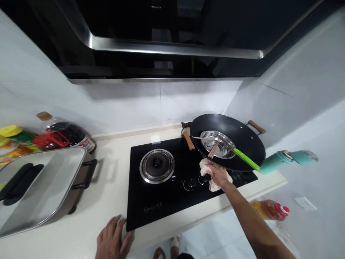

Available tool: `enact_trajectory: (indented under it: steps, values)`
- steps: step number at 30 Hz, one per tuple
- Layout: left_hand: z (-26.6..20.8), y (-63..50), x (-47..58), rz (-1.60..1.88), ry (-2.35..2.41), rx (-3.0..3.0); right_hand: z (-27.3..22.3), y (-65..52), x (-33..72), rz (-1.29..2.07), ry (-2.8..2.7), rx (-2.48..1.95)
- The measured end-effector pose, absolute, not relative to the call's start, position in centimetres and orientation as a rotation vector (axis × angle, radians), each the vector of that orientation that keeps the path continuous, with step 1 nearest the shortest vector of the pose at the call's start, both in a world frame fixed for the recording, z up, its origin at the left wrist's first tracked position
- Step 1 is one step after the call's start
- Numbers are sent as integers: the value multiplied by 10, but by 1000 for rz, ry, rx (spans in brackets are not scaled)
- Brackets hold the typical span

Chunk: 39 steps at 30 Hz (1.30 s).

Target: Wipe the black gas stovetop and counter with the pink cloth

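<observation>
My right hand (217, 175) presses a pale pink cloth (205, 166) onto the black glass gas stove (159, 194), around its right-hand control knob. Another knob (190, 183) shows just left of the cloth. Behind the hand a black wok (248, 144) with wooden handles covers the right burner. Inside it are a shiny metal bowl (223, 153), several chopsticks (214, 148) and a utensil with a bright green handle (246, 159). My left hand (111, 239) rests on the pale counter by the stove's front left corner, fingers stretched out. A small whitish thing beside its fingers is unclear.
The left burner (157, 166) is uncovered. A rectangular electric pan (56, 187) and several bottles (72, 133) stand at left. A dark range hood (167, 64) hangs overhead. At right are a turquoise bottle (275, 162) and, lower down, an oil bottle (269, 209).
</observation>
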State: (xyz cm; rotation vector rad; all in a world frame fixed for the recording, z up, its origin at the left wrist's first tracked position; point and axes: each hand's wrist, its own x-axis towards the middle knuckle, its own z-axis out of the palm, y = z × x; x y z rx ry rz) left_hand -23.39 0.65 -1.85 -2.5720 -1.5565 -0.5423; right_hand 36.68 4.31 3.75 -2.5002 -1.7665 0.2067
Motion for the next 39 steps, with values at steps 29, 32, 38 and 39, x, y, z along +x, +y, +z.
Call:
enact_trajectory:
  steps: [29,32,38,39]
  values:
    - [-11,3,-236,-480,-1592,-2593,43,-39,160,338,-2070,-2259]
    - [-6,12,-239,-506,-1579,-2627,56,2,126,398,-2199,-2112]
    - [2,34,-239,-512,-1717,-2553,77,84,143,409,-2175,-2141]
    - [1,35,-239,-511,-1746,-2525,79,95,153,430,-2163,-2163]
